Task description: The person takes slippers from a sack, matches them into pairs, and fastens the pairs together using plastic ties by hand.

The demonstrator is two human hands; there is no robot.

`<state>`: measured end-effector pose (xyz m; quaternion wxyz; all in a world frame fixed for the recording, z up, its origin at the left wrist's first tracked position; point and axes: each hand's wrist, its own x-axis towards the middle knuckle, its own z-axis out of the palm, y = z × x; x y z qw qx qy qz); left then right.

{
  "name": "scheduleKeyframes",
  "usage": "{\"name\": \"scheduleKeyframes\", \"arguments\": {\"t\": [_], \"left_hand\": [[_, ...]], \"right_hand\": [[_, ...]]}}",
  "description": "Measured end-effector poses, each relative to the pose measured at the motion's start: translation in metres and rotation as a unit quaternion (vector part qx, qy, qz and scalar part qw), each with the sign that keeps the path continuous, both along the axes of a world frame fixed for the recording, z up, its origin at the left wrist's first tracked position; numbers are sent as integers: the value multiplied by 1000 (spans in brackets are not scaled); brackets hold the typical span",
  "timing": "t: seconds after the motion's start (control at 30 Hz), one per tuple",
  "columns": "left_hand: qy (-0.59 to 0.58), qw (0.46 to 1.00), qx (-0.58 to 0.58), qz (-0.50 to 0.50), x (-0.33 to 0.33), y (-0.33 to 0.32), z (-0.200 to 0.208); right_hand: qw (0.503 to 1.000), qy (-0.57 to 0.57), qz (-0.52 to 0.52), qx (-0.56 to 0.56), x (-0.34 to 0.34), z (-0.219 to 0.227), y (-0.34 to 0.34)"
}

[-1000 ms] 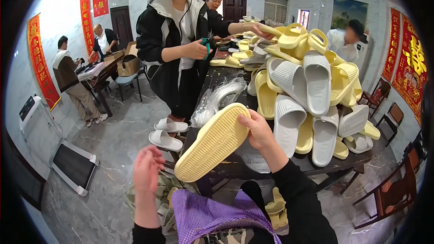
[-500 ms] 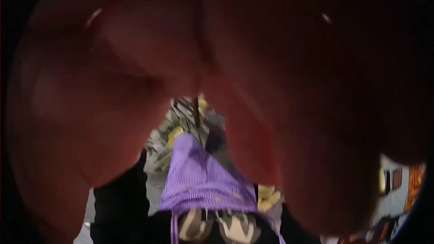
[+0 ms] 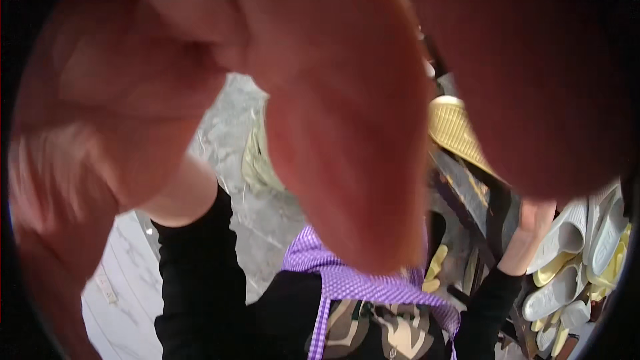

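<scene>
Right against the lens, the left hand point(image 3: 220, 93) spreads open, blurred; the right hand point(image 3: 533, 217) looks clamped on a yellow slipper point(image 3: 457, 130) beside the bench point(image 3: 480, 193).

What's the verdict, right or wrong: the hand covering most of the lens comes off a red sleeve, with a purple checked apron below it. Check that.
Wrong in one respect: the sleeve is black, not red. The head view shows the left hand close against the lens and filling most of the picture, coming off a black sleeve, with the purple checked apron below it.
</scene>
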<state>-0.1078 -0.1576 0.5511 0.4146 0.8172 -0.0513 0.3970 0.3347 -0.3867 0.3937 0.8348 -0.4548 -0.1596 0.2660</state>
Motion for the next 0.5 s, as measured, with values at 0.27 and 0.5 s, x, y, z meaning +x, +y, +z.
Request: {"name": "scheduleKeyframes", "arguments": {"t": [0.27,0.5], "left_hand": [[-6,992,-130,8,39,5,-44],[105,867,-485,33,108,-7,-159]], "right_hand": [[997,60,36,27,-37,6,7],[994,102,21,43,-51,5,9]]}}
